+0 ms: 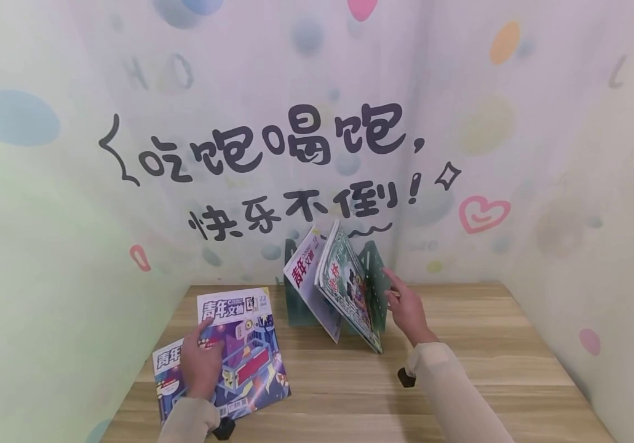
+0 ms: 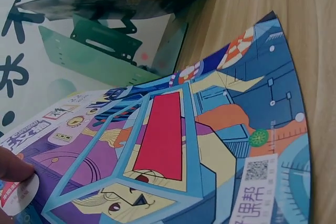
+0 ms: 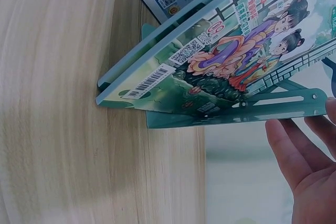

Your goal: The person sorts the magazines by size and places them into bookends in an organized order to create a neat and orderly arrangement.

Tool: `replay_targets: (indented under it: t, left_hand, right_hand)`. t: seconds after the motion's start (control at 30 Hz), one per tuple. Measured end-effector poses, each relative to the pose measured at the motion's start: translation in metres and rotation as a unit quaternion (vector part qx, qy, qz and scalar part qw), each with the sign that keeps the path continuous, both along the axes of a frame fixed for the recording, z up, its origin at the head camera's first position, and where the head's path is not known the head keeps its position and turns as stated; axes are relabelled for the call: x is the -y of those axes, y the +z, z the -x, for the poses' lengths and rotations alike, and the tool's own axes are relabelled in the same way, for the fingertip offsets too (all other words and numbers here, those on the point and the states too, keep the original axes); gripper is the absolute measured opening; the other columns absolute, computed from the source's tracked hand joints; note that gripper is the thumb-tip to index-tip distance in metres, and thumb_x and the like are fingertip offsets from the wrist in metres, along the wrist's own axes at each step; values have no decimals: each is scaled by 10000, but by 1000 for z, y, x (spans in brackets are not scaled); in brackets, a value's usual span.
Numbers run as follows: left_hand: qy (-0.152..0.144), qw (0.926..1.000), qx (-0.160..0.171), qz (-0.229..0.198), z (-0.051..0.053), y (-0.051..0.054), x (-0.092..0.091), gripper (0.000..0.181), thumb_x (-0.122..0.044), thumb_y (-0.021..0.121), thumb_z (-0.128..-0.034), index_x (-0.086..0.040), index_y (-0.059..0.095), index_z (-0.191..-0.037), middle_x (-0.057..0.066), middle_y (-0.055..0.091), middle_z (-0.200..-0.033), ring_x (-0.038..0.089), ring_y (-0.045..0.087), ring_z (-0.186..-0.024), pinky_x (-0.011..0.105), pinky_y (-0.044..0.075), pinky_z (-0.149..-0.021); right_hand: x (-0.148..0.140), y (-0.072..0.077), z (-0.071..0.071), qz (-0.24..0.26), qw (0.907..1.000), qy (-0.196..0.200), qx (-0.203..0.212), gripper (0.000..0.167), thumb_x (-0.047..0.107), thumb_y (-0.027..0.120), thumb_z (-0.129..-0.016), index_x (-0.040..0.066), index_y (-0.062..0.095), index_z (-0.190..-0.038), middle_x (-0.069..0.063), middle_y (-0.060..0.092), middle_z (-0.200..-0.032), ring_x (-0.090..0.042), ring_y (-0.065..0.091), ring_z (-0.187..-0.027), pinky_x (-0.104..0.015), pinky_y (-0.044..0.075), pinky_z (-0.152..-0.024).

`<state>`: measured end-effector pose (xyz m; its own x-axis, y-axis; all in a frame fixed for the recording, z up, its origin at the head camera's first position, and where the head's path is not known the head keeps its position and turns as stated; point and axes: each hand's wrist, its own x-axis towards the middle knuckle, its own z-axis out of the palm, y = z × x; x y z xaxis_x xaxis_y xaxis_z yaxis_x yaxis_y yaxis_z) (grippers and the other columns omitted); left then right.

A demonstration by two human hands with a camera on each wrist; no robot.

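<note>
My left hand [image 1: 203, 363] rests on a purple illustrated magazine [image 1: 256, 363] that lies on the table. Its fingers [image 2: 13, 166] touch the cover near the left side; whether any finger goes under the edge is hidden. A second magazine [image 1: 167, 363] with a like cover lies partly beneath. With fairly straight fingers [image 3: 286, 153], my right hand [image 1: 408, 311] touches the outer side of a green perforated bookend [image 3: 283, 106]. Inside the bookend, green-covered magazines [image 1: 350, 283] lean at a tilt, and a white-covered magazine [image 1: 305, 271] slants to their left.
The wood-grain table [image 1: 350, 387] reaches back to a printed wall [image 1: 317, 80] with dark lettering. Curtain-like walls close in the left and right sides. Another green plate [image 1: 297, 311] of the bookend stands behind the white magazine.
</note>
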<state>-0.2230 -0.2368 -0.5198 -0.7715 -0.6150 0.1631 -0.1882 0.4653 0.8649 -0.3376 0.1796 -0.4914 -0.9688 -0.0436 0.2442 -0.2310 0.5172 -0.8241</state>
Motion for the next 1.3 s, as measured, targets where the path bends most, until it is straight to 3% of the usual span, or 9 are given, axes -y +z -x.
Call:
replay_targets:
  t: [0.27,0.8,1.13,1.3]
  left_hand:
    - [53,9994,-324,-76,2,10,-7,536,-67,651,-901,-268,541,-1386,140,498,-1343,355,480,-1164,602,421,-975]
    - [-77,9949,-1002,111,-2,26,-14,488,-68,643,-923,-242,555,-1370,130,526,-1257,327,529,-1070,562,514,-883]
    - [-8,9908,-1342,156,-3,38,-22,471,-55,647,-917,-212,573,-1355,145,529,-1167,329,539,-1020,571,520,-865]
    - [71,9854,-1673,306,-2,42,-25,469,-34,664,-890,-199,605,-1325,136,548,-1103,273,547,-951,510,549,-800]
  right_hand:
    - [0,1,0,-35,10000,-19,49,569,51,525,-998,283,385,-1499,-273,523,-1337,-406,615,-1092,-433,572,-803]
    - [0,0,0,-7,10000,-31,42,564,46,517,-999,274,387,-1499,-271,518,-1344,-405,614,-1095,-427,574,-802]
    - [0,1,-1,-36,10000,-7,23,566,52,522,-999,282,387,-1498,-275,519,-1342,-409,614,-1093,-432,574,-799]
    - [-1,0,-1,-26,10000,1,33,568,55,522,-1000,287,384,-1500,-274,514,-1348,-412,610,-1099,-441,570,-803]
